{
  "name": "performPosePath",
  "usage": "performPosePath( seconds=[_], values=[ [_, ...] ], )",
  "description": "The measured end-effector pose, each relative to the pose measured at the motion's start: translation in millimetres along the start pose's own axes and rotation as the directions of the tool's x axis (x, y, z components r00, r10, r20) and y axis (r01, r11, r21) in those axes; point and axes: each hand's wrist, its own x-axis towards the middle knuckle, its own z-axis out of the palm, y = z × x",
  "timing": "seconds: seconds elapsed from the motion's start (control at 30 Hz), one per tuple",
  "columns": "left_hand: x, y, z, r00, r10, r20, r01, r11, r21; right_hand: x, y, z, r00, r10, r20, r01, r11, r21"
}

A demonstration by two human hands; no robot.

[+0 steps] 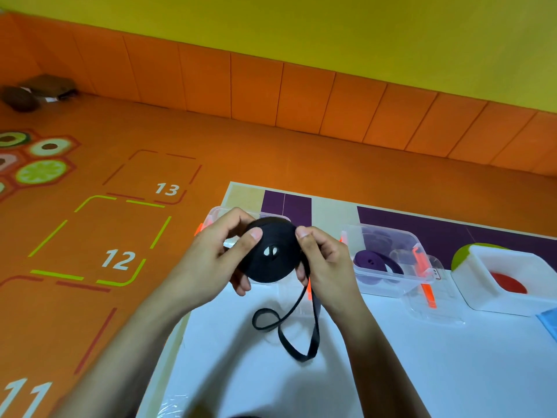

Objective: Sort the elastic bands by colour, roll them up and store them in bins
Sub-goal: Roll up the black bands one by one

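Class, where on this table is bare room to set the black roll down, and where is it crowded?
Crowded: far edge, where clear bin, purple-band bin, lid and white bin stand together. Free: white tabletop in front of them, right of the black tail.

Left hand (217, 257) and right hand (325, 260) grip a black elastic roll (271, 251) between them; its loose tail (289, 327) hangs below onto the bench (422, 372).

White bench (422, 372) carries a clear bin (376, 285) of purple bands (373, 261); white bin (470, 286) right of it, black band (289, 345) trailing left.
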Motion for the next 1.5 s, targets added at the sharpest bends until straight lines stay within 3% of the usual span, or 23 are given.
performPosePath(
  seconds=[0.13,0.23,0.43,0.63,0.77,0.87,1.0,1.13,1.37,1.5],
  values=[
    [1,-3,1,0.985,0.059,-0.164,-0.069,0.996,-0.056,1,-4,1,0.999,-0.034,0.004,0.034,0.999,-0.029],
    [3,-2,3,0.967,0.010,-0.253,-0.057,0.983,-0.177,-3,2,4,1.000,-0.007,0.014,0.008,0.998,-0.060],
    [2,-2,14,0.985,-0.104,-0.134,0.052,0.937,-0.345,-8,5,11,0.998,-0.012,-0.057,0.010,0.999,-0.038],
    [-1,-3,24,0.962,-0.176,-0.211,0.069,0.898,-0.436,-11,0,19,0.993,-0.053,-0.107,0.051,0.998,-0.021],
    [-4,3,26,0.958,-0.268,-0.101,0.197,0.873,-0.447,-13,2,14,0.986,-0.101,-0.130,0.091,0.993,-0.078],
    [-4,-2,14,0.956,-0.290,-0.049,0.265,0.921,-0.285,-15,1,-2,0.996,-0.071,-0.052,0.064,0.989,-0.134],
    [-6,-10,-1,0.993,-0.100,-0.068,0.106,0.991,0.080,-18,-1,-22,0.992,0.023,0.128,0.007,0.974,-0.229],
    [-8,-11,4,0.996,-0.036,0.076,0.027,0.992,0.120,-23,3,-18,0.969,0.124,0.215,-0.062,0.960,-0.272],
    [-13,-9,5,0.994,-0.025,0.111,-0.033,0.871,0.490,-25,15,-18,0.982,0.124,0.144,-0.094,0.975,-0.200],
    [-14,-11,5,0.994,-0.026,0.109,-0.033,0.863,0.505,-21,17,-22,0.989,0.103,0.107,-0.081,0.978,-0.194]
  ],
)
